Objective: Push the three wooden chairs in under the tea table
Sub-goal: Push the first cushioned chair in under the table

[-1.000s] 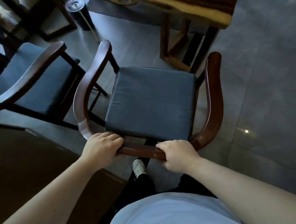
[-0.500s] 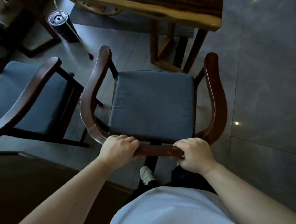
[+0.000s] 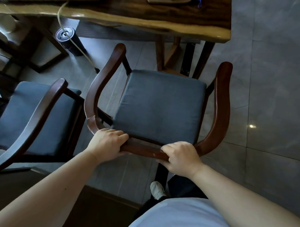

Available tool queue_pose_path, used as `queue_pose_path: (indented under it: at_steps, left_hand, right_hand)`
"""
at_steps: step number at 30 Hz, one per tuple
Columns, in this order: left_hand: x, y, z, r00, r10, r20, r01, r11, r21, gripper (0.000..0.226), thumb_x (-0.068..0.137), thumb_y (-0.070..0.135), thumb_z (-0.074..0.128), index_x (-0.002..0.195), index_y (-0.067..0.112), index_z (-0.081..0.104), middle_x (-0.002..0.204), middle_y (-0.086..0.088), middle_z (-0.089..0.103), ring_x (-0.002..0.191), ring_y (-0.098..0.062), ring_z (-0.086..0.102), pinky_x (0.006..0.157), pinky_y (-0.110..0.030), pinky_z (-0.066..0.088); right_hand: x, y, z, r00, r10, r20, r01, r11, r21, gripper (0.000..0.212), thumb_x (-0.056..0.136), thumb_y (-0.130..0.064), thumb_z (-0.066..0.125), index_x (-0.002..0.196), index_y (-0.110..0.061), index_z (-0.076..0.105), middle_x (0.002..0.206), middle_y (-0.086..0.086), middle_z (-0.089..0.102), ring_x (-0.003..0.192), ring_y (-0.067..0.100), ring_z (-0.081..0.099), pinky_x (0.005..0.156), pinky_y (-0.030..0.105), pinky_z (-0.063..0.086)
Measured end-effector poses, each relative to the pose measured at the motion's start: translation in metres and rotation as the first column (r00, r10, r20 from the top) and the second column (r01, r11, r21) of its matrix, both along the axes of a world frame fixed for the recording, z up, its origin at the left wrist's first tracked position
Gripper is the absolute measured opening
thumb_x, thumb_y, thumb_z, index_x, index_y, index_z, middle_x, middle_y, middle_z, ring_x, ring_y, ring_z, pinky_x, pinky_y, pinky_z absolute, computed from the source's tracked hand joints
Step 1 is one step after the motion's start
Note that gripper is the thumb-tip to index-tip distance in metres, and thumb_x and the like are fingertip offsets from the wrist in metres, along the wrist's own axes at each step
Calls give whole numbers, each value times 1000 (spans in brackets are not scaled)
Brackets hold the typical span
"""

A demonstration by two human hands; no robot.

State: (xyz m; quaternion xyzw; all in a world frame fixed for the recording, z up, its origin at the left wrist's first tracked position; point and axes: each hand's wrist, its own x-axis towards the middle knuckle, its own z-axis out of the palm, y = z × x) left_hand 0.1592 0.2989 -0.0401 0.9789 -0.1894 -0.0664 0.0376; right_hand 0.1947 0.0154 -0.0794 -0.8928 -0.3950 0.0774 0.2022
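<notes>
A dark wooden armchair (image 3: 221, 105) with a grey-blue seat cushion stands in front of me, facing the tea table (image 3: 149, 18). Both hands grip its curved back rail: my left hand (image 3: 109, 142) at the left bend, my right hand (image 3: 180, 157) near the middle. The front of the seat is close to the table's legs, short of the tabletop edge. A second, similar chair (image 3: 35, 112) stands to the left, angled and apart from the table. A third chair is not clearly in view.
A black cylindrical container (image 3: 70, 41) with a yellowish hose stands on the floor under the table's left part. Dark furniture (image 3: 15, 193) lies at the lower left. Grey floor tiles (image 3: 273, 100) stretch to the right. My white shoe (image 3: 157, 190) is behind the chair.
The chair has slid forward toward the table with both hands on its back rail. More of the tabletop has come into view at the top.
</notes>
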Motion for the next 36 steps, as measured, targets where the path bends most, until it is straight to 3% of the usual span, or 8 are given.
queue_pose_path:
  at_steps: [7,12,15,18,24,29,33,36]
  left_hand:
    - [1,1,1,999,-28,-21,28,1000,4,43,71,59,51,88,20,64,78,6,67,70,-22,65,59,-36,54]
    - [2,5,-5,995,-95,-22,95,995,-11,36,77,52,54,86,19,66,79,6,70,70,-21,67,57,-34,54]
    - [5,10,-8,990,-128,-54,125,991,-47,28,80,47,59,81,19,63,73,7,67,66,-21,65,54,-33,51]
    - [5,11,-9,984,-170,-45,167,984,-65,24,80,43,57,78,20,61,69,5,64,61,-22,62,50,-33,49]
    - [17,-1,-11,986,-169,-9,167,981,-94,30,67,32,78,65,18,51,56,3,55,47,-24,54,42,-29,40]
    - [31,-31,-7,992,-117,47,123,982,-146,24,71,42,48,62,20,49,53,2,56,44,-24,54,40,-26,34]
    - [39,-44,-12,989,-136,65,144,981,-132,30,70,43,67,64,19,49,53,1,57,44,-26,55,40,-26,34]
    - [42,-36,-16,985,-153,77,162,979,-121,29,76,43,63,65,18,51,54,1,56,43,-26,55,40,-25,32]
  right_hand:
    - [4,0,-7,999,15,-51,-14,999,35,38,78,-57,55,82,-20,64,78,-3,68,71,23,66,55,35,50]
    - [-3,2,-3,994,-113,-15,113,994,9,47,74,-65,52,83,-21,66,79,-4,69,73,23,67,60,37,52]
    - [-11,7,-1,978,-208,16,208,978,14,43,76,-58,52,84,-20,69,79,-2,71,72,26,68,60,39,54]
    - [-7,3,-5,990,-104,93,105,995,-4,36,85,-51,55,82,-18,70,76,-1,71,67,25,67,52,36,52]
    - [12,-11,-4,987,-52,150,45,998,51,54,97,-54,36,81,-16,71,75,-1,72,66,23,69,48,35,53]
    - [38,-38,-3,986,-35,163,36,999,-3,35,87,-50,58,86,-18,72,78,-1,74,67,24,71,49,36,54]
    - [47,-49,0,986,-89,144,85,996,31,54,93,-63,40,82,-20,71,75,-3,73,66,22,70,50,36,54]
    - [43,-40,0,977,-155,144,148,987,60,56,91,-66,40,75,-21,69,69,-4,71,63,23,69,50,36,53]
